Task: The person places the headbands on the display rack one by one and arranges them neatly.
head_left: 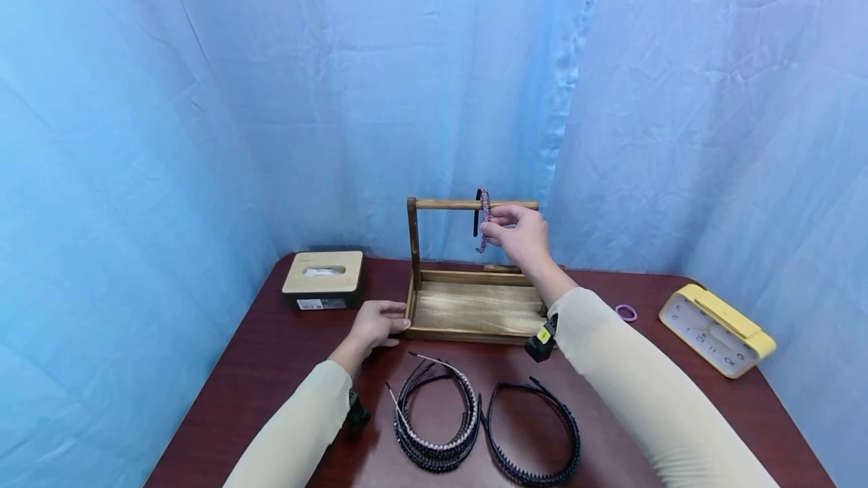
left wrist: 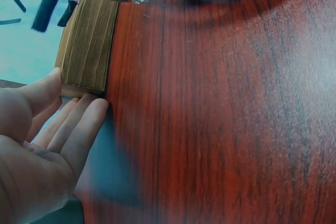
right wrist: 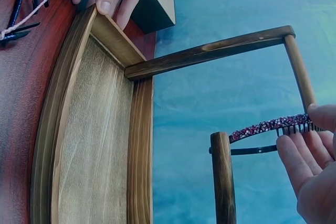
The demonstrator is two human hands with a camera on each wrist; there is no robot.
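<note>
My right hand (head_left: 524, 236) pinches a headband (head_left: 485, 217) covered in pink and dark glitter, at the top bar of a wooden stand (head_left: 444, 204). In the right wrist view the comb teeth of the headband (right wrist: 268, 126) show beside the fingertips (right wrist: 292, 153), and its band passes around the bar. My left hand (head_left: 373, 326) touches the left end of the stand's tray base; in the left wrist view its fingers lie fairly straight against the wooden end (left wrist: 86, 72). Nearer me lie several stacked headbands (head_left: 441, 446), dark and pale, and a black toothed headband (head_left: 573, 435).
A tissue box (head_left: 324, 277) with a light wooden lid stands at the back left. On the right are a purple hair tie (head_left: 627, 313) and a yellow clock (head_left: 719, 330). Blue curtains (head_left: 407, 96) hang around the dark red table (head_left: 271, 367).
</note>
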